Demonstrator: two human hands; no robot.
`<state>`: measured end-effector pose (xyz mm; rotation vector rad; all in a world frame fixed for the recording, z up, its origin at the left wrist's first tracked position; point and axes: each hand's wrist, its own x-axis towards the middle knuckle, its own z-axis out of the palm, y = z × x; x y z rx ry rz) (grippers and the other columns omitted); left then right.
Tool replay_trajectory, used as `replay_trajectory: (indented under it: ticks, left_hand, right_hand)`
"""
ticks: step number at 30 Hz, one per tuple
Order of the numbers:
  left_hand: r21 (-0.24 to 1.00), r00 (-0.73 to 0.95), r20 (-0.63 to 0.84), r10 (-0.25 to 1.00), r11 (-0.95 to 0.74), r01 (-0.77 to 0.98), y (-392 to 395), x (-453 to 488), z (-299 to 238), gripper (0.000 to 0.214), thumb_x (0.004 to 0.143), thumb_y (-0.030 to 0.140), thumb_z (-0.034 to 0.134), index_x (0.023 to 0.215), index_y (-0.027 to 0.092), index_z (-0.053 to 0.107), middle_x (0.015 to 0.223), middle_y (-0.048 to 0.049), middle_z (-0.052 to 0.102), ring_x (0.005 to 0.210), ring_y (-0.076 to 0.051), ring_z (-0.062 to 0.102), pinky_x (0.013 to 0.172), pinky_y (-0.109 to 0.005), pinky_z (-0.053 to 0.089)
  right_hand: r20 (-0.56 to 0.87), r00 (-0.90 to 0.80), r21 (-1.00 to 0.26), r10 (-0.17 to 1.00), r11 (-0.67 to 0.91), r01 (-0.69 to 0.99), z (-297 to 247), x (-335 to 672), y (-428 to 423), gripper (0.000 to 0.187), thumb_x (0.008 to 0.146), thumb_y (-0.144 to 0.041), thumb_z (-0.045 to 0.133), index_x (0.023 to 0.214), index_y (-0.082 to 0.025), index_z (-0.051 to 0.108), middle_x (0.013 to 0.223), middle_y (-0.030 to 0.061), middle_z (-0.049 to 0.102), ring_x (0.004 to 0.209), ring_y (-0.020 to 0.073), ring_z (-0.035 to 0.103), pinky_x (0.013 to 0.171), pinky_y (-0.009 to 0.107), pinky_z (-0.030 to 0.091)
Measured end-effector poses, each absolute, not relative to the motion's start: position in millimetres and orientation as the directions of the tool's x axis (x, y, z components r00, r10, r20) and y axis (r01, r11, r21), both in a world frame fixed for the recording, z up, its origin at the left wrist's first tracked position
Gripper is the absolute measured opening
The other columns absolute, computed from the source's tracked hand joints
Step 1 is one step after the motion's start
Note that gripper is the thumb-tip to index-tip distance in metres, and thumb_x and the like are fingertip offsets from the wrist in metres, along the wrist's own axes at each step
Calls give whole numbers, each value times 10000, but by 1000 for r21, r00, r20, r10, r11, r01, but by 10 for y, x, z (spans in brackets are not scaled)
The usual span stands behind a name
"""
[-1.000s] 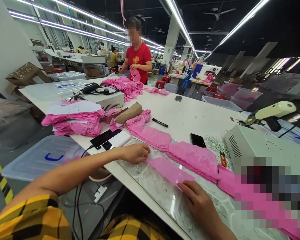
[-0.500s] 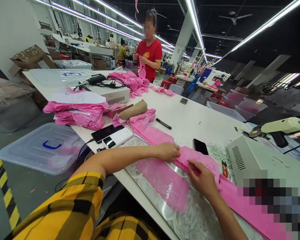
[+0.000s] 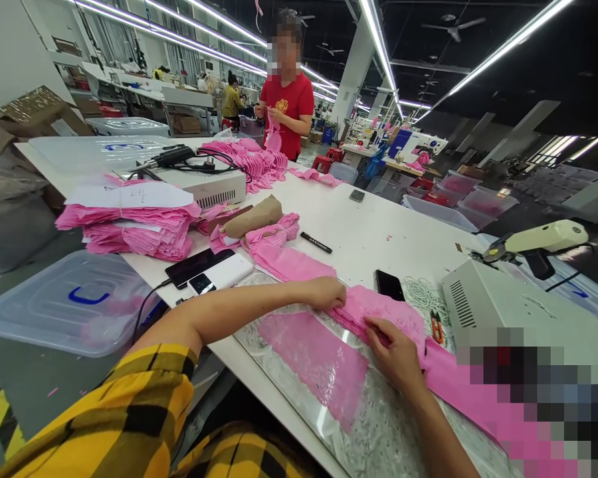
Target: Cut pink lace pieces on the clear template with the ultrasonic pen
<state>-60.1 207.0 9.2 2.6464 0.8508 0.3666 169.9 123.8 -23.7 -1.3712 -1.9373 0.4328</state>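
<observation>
A stack of pink fabric pieces (image 3: 386, 309) lies along the far side of a grey marbled board (image 3: 389, 425). My left hand (image 3: 327, 293) has its fingers closed at the left end of this stack. At the near edge, my right hand (image 3: 393, 346) pinches the fabric between thumb and fingers, with some fingertips hidden. A single pink fabric piece (image 3: 313, 358) lies flat on the board, nearer to me than the stack. Beyond my left hand a further strip of pink fabric (image 3: 294, 262) stretches to the left.
Right of my right hand are orange-handled snips (image 3: 436, 326), pale cords (image 3: 423, 295) and a grey machine box (image 3: 498, 305). Phones, a black marker (image 3: 316, 242) and a tied pink bundle (image 3: 134, 226) lie on the white table. A person in red (image 3: 286, 106) stands across it.
The whole view has shifted, so things appear slightly farther left. Both hands keep nearly the same places on the pink fabric stack.
</observation>
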Motion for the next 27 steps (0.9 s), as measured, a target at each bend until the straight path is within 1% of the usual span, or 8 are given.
replay_trajectory:
  ticks: [6, 10, 13, 15, 18, 20, 23, 27]
  left_hand:
    - [415, 774, 143, 617, -747, 519, 1978, -626, 218, 266, 967, 348, 571, 1149, 158, 610, 1152, -82, 629, 976, -184, 632, 855, -386, 555]
    - [432, 734, 231, 639, -743, 511, 1868, -616, 409, 116, 930, 187, 568, 916, 167, 682, 1026, -47, 664, 912, -148, 631, 857, -287, 509]
    - [469, 680, 301, 668, -725, 504, 1777, -548, 538, 117, 884, 148, 580, 894, 192, 687, 995, -25, 665, 910, -135, 620, 829, -227, 472]
    - [507, 599, 339, 725, -678, 533, 1692, -481, 574, 118, 902, 171, 547, 930, 181, 661, 971, -33, 656, 913, -147, 606, 821, -241, 462]
    - [576, 438, 349, 828, -559, 597, 1516, -342, 529, 154, 935, 230, 476, 932, 147, 607, 936, -65, 642, 879, -174, 588, 779, -283, 456]
    - [618, 378, 311, 872, -488, 617, 1397, -199, 459, 192, 898, 334, 550, 904, 146, 589, 913, -70, 642, 828, -183, 585, 717, -286, 451]
    - [663, 327, 243, 913, -402, 631, 1305, 108, 378, 375, 784, 497, 675, 893, 149, 588, 934, -91, 649, 824, -212, 594, 673, -295, 443]
    - [701, 243, 200, 949, -312, 642, 1362, 540, 407, 342, 833, 457, 622, 934, 133, 587, 1003, -137, 634, 915, -267, 601, 736, -349, 452]
  right_hand:
    - [387, -181, -613, 904, 399, 682, -128, 1645, 1203, 361, 846, -491, 522, 982, -208, 701, 1011, 106, 726, 919, 233, 678, 854, 398, 555]
    - [439, -146, -584, 886, 406, 703, 41, 1460, 1224, 406, 810, -532, 581, 1026, -204, 684, 1026, 118, 701, 919, 247, 643, 825, 403, 532]
    - [456, -122, -572, 881, 395, 719, 177, 1296, 1301, 349, 791, -504, 592, 958, -214, 693, 912, 84, 698, 788, 216, 623, 726, 359, 515]
    - [466, -81, -579, 881, 373, 725, 278, 1242, 1371, 275, 822, -433, 524, 834, -212, 688, 773, 58, 679, 686, 187, 600, 667, 329, 492]
    - [491, 14, -605, 871, 330, 724, 450, 1263, 1443, 222, 790, -344, 507, 810, -208, 681, 707, 37, 672, 626, 166, 589, 644, 306, 477]
    - [505, 75, -624, 860, 303, 720, 574, 1309, 1456, 195, 757, -320, 525, 806, -209, 677, 678, 25, 669, 604, 161, 585, 631, 297, 474]
    - [519, 150, -650, 841, 274, 709, 765, 1368, 1444, 155, 732, -304, 547, 782, -212, 662, 631, 9, 657, 592, 162, 597, 638, 299, 483]
    - [530, 251, -695, 810, 245, 676, 1013, 1477, 1374, 138, 738, -301, 566, 783, -194, 641, 622, 14, 662, 611, 176, 643, 671, 319, 516]
